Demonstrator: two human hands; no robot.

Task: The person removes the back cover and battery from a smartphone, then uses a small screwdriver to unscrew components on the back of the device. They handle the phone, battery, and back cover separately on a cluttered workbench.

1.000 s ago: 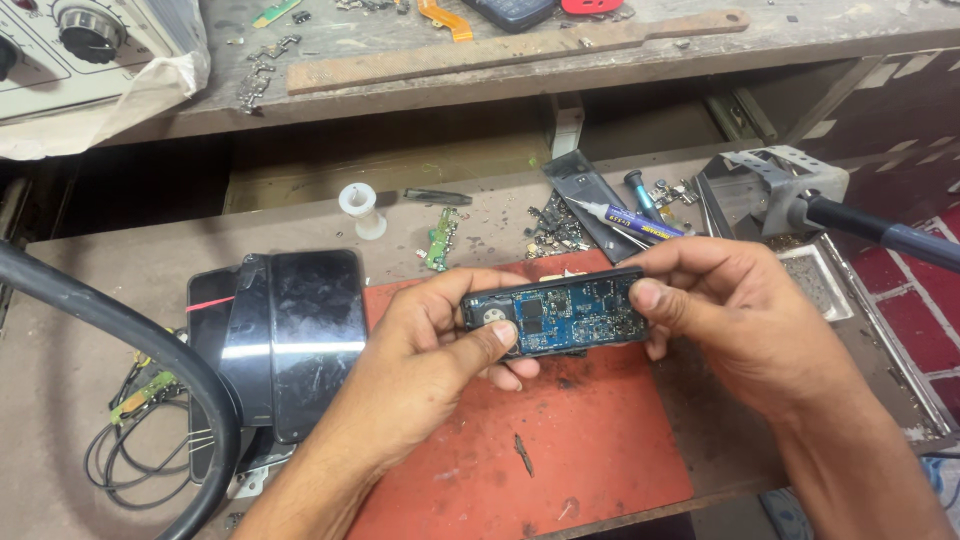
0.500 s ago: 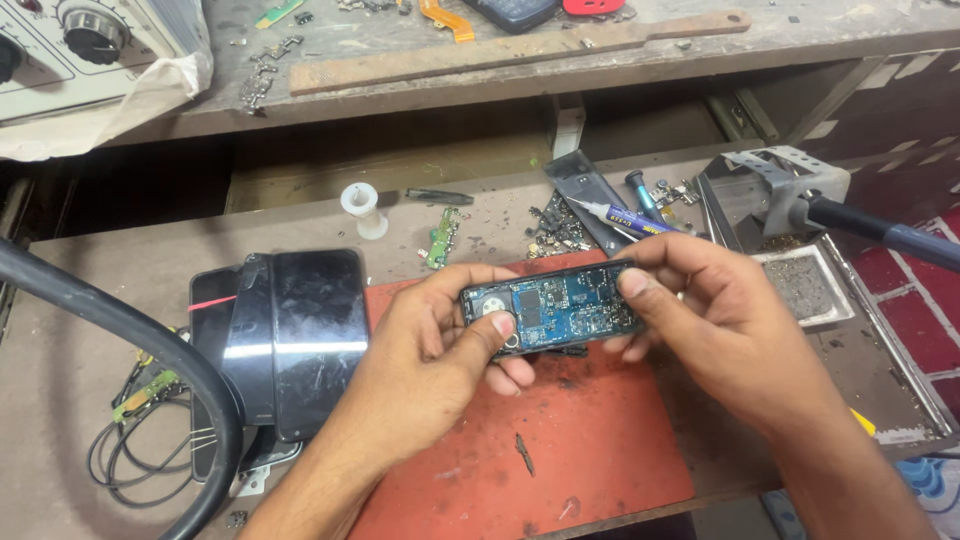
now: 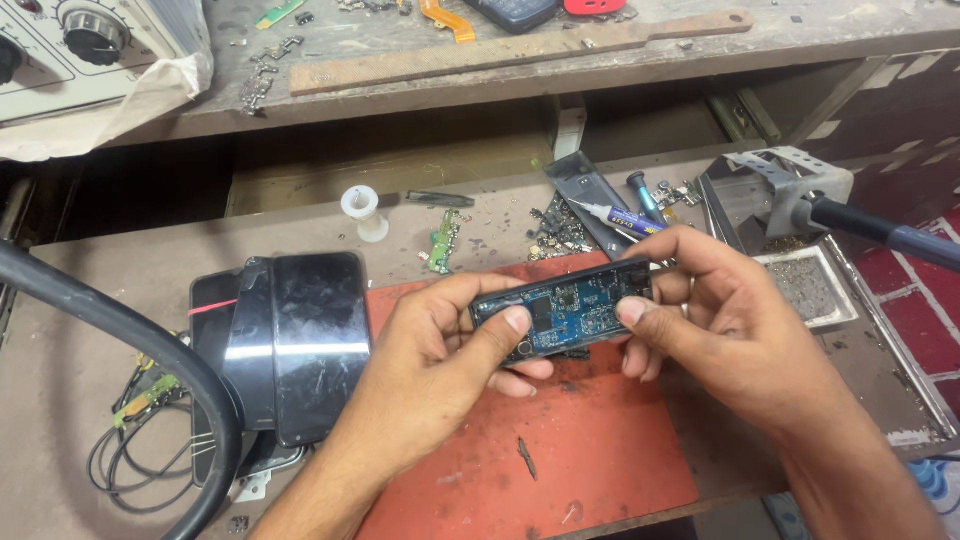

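Head view: below the hands lies a red mat. Left hand and right hand pinch an opened phone between them, thumbs pressed on its blue board, held above the mat. Left of them lies a stack of dark phones. Beyond the right hand lie a glue tube and a soldering stand.

I see 2 dark glossy phone screens stacked at the left of my red mat, rectangular, scratched, unlit; a small blue-labelled glue tube lying behind, on the bench
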